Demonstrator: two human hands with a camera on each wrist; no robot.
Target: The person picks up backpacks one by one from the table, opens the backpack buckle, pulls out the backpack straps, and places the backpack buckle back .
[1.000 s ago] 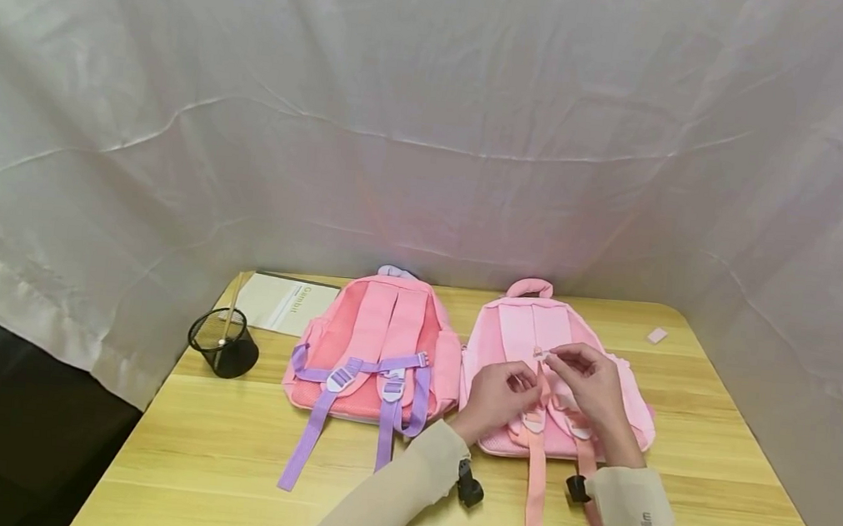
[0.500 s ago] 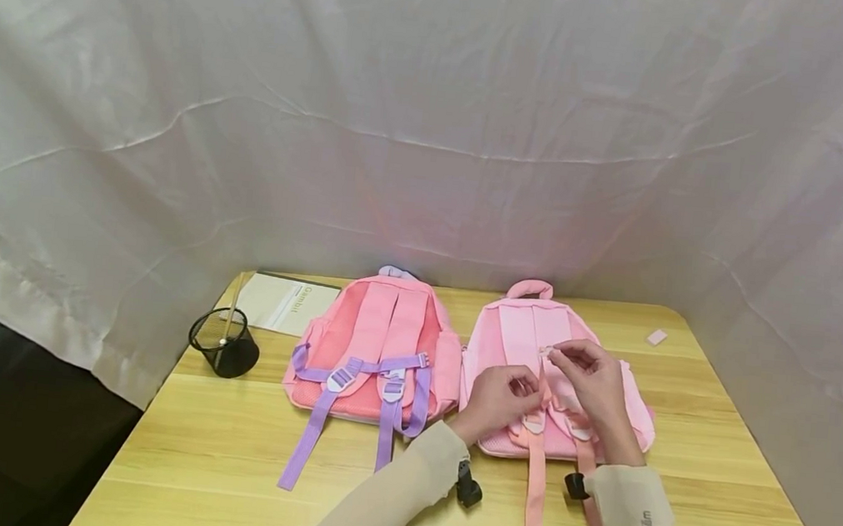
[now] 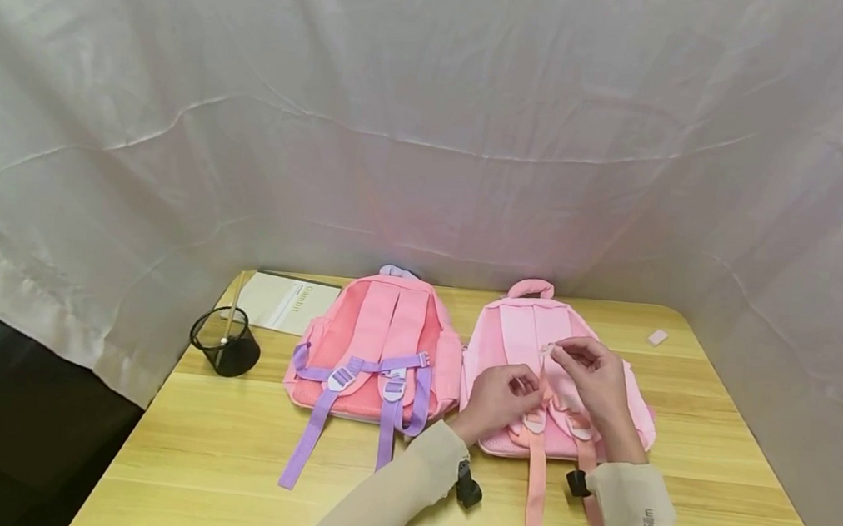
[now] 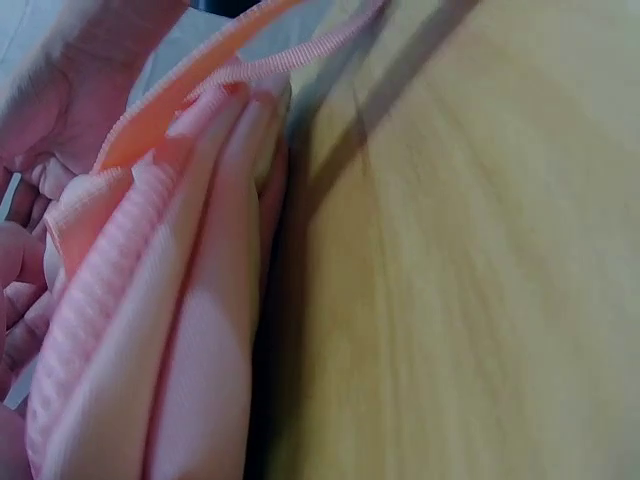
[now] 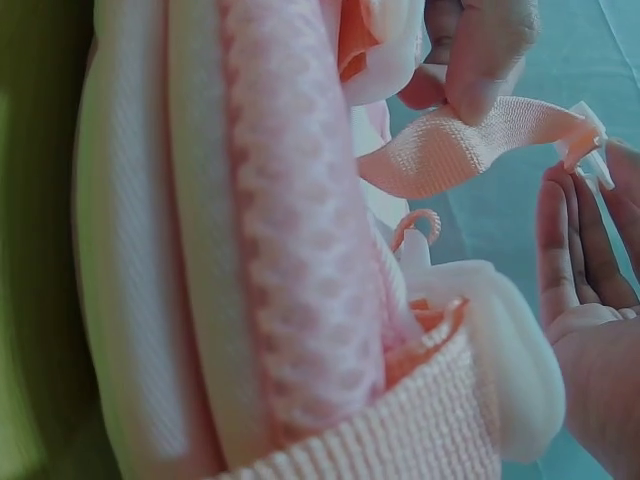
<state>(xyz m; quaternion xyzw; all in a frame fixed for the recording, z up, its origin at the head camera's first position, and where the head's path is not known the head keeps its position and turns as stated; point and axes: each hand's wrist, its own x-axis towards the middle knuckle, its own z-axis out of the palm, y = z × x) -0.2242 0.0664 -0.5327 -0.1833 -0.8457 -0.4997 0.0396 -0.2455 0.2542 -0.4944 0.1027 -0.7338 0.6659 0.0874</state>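
A light pink backpack (image 3: 491, 369) lies on its front, its back panel and shoulder straps facing up. Over its lower middle, my left hand (image 3: 496, 399) pinches a peach webbing strap (image 5: 430, 155) between thumb and finger. Just right of it, my right hand (image 3: 595, 387) holds the small white plastic buckle (image 5: 595, 140) at that strap's end by its fingertips. Seen from the right wrist, the webbing stretches between both hands. White strap adjusters (image 3: 534, 423) sit below them, and a loose peach strap end (image 3: 535, 507) hangs toward the table's front. The backpack partly hides the hands in the left wrist view.
To the left lies a coral backpack (image 3: 366, 333) with purple straps (image 3: 311, 441). Further left are a notebook (image 3: 286, 305) and a black mesh pen cup (image 3: 233, 355) holding a stick. A small pink block (image 3: 657, 338) sits at the table's (image 3: 713, 456) back right.
The right fingertips and the buckle have shifted slightly up and to the right. The left hand has moved a little to the right and stays on the strap. Both backpacks lie where they were.
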